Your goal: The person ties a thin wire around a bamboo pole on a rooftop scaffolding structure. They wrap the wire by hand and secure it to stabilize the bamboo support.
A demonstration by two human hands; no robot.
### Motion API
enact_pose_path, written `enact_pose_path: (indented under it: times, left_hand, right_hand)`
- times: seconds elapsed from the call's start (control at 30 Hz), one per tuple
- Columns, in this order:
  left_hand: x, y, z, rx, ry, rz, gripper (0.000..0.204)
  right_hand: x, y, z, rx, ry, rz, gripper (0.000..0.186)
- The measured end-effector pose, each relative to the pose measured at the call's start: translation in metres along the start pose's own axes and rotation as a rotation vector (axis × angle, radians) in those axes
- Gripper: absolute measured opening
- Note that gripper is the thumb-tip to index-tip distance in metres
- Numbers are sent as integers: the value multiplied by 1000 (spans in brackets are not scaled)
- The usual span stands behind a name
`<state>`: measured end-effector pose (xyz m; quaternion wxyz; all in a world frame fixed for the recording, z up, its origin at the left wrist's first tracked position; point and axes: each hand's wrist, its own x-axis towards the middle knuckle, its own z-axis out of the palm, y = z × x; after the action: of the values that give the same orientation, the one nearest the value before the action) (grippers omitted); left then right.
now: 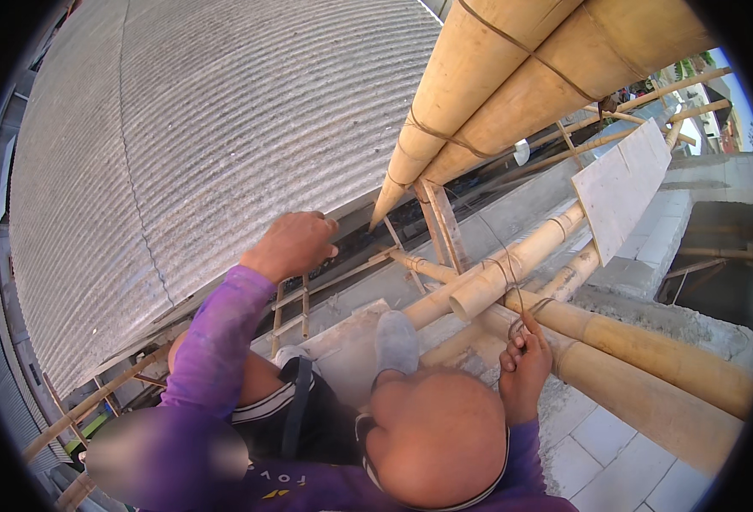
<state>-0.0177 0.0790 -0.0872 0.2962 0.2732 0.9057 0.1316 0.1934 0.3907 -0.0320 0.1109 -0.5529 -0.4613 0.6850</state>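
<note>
My right hand [526, 367] pinches a thin brown cord [515, 314] beside a crossing of bamboo poles. The cord loops round the cut, hollow end of a short bamboo pole [513, 260] and the yellow bamboo pole [633, 341] under it. A thicker pole [641, 397] runs alongside, nearest my right wrist. Out to the left, my left hand [291, 246] is raised by the roof edge with its fingers curled in. Whether anything is in them is hidden. My bent knee [440, 435] rises between my arms.
A grey corrugated roof [223, 128] fills the far left. Two thick bamboo poles [487, 77], lashed together, slant overhead at upper right. A pale board [624, 188] leans on poles at right. Below lies a block wall [603, 435], with a dark opening [714, 273] at far right.
</note>
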Motion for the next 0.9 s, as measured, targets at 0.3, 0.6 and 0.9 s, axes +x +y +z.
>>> enact_pose_path:
  times: [0.3,0.6,0.9]
  left_hand:
    - [5,-23,2,-12,-22,-54,37]
    - [21,-45,7,-72,32,-40,35]
    - [68,-56,-12,-170,466,-56,29]
  right_hand:
    - [-17,-10,0,-2,-1,-120,45]
    - [-8,-7,23,47,32,-204,46]
    - [175,16,138,-515,-83,-579,31]
